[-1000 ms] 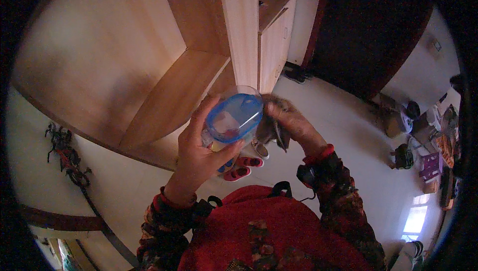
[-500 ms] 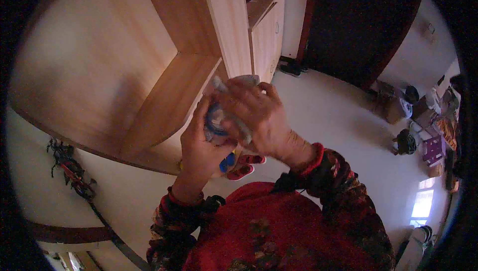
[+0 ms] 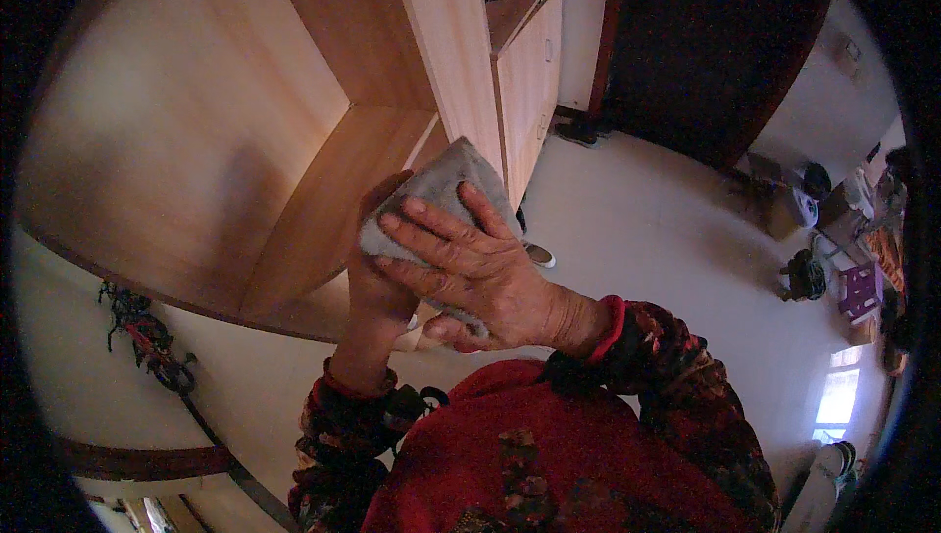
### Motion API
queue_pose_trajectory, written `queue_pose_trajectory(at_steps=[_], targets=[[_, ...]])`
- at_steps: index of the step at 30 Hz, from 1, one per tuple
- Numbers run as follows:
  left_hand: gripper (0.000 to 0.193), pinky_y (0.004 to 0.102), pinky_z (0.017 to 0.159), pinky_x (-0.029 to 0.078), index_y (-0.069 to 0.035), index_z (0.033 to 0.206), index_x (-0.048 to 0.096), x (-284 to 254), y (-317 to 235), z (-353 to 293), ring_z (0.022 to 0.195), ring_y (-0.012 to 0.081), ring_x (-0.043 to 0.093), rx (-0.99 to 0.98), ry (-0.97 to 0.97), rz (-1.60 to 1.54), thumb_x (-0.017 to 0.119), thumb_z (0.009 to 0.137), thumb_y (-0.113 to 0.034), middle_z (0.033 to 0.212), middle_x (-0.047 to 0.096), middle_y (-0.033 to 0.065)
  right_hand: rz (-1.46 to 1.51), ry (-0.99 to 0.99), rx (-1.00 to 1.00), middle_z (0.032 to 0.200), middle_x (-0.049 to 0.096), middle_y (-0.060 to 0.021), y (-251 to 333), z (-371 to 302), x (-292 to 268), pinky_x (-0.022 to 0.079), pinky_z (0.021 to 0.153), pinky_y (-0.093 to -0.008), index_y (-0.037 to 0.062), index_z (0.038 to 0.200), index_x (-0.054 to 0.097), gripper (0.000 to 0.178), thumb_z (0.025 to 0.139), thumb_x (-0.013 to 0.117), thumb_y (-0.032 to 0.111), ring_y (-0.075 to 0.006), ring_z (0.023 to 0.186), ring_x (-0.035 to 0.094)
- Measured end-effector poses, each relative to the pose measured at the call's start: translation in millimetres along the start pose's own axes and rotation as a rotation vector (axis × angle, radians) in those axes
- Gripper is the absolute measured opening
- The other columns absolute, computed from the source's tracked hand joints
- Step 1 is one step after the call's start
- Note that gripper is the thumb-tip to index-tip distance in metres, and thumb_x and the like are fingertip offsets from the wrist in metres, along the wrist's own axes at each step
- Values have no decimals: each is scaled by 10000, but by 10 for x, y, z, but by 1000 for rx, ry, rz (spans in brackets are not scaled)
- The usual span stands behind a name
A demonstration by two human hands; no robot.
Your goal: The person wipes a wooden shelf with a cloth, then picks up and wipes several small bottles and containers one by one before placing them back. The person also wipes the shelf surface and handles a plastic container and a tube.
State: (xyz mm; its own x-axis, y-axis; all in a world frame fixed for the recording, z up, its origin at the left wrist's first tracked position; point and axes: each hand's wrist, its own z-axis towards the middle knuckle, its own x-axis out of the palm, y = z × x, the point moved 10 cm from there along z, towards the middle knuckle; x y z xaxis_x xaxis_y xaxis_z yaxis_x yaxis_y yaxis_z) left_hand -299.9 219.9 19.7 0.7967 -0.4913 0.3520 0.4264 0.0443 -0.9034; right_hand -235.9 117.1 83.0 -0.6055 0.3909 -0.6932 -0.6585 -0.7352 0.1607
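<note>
A grey cloth (image 3: 459, 167) is bunched in front of my chest, between my two hands. Over it lies my right hand (image 3: 495, 264), fingers spread and bent around the cloth, thumb at its lower edge. My left hand (image 3: 371, 283) comes up from the other side, curled behind the cloth, so most of its fingers are hidden. What it holds under the cloth is covered. Both hands are beside the front edge of a pale wooden shelf unit (image 3: 304, 210).
An upright wooden panel (image 3: 446, 53) rises just beyond my hands, with a drawer cabinet (image 3: 529, 68) behind it. Shoes (image 3: 578, 131) stand by the dark door. Boxes and bags, among them a purple box (image 3: 859, 290), line the right wall. A small bicycle-like object (image 3: 152, 342) is at left.
The cloth has spread over the round, blue-rimmed object that showed between my hands, hiding it. My right hand has turned and flattened over the cloth. The red shoes below are now mostly covered.
</note>
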Motion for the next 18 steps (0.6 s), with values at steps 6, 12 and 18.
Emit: queue_pose_trajectory(at_steps=[6,12,18], targets=[[723,353,925,447,-13,1272,375,226,-193,-60,1079,229,531,101,94,-20,767,690,-190,1210,479,134,15,-164,151,1414,322,-187,-257,50,-289,136,1088,-484,94,1351,398,577,909,403,465,-341,1319,293],[737,358,888,475,-25,1281,364,333,-514,-190,1081,236,526,365,138,514,757,661,-80,1206,474,146,1212,-254,567,1339,421,-146,-797,-28,-129,342,1022,-362,23,1334,388,601,934,379,472,-241,1208,434],[763,373,888,486,-27,1284,362,342,-578,-219,1106,243,505,427,195,446,772,640,-60,1221,444,145,1475,-321,1067,1222,529,-117,-968,-504,400,418,961,-364,28,1272,438,497,961,349,406,-210,1086,533]])
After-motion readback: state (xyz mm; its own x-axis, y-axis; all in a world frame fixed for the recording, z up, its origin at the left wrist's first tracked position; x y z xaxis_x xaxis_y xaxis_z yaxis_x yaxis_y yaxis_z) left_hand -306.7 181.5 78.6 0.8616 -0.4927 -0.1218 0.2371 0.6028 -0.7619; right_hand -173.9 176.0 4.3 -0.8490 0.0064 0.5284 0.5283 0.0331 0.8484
